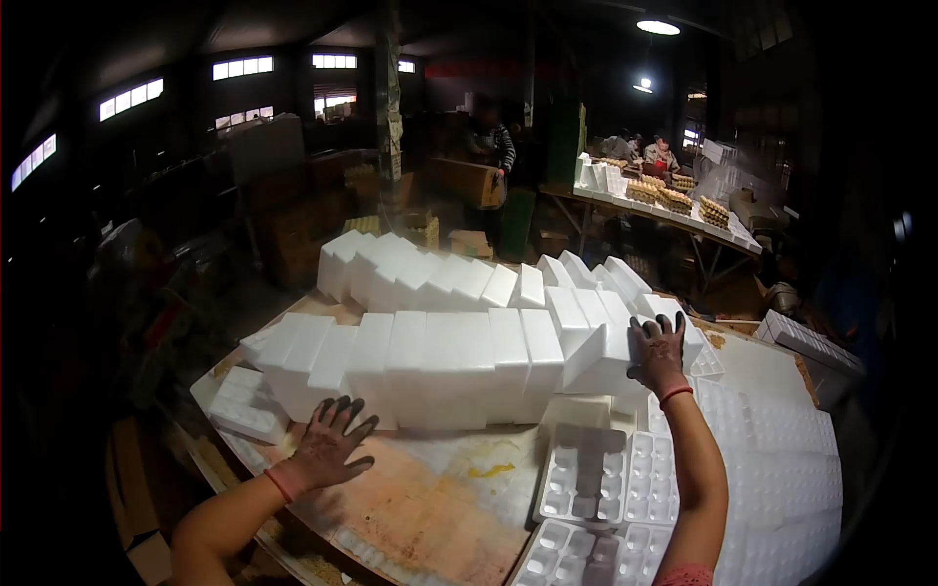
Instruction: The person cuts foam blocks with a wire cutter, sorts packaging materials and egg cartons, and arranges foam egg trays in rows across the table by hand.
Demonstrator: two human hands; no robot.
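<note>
My left hand (334,444), in a thin glove with dark fingers and a pink cuff, spreads its fingers over the table, just in front of a row of white foam boxes (445,366) standing on edge. Nothing is in it. My right hand (660,354), gloved likewise, reaches to the right end of the rows, fingers apart against a white foam box (616,342); its palm side is hidden. Below that arm lie open foam trays with egg-shaped hollows (584,474). Another hollowed foam piece (247,402) sits at the left end.
The worktable (420,508) has a stained, worn top. Many foam trays (772,459) cover its right side. Behind, a second table (674,215) carries stacks of eggs (674,200), with a person (660,154) beside it. Another person (503,146) holds a cardboard box (464,183) near a post (389,98).
</note>
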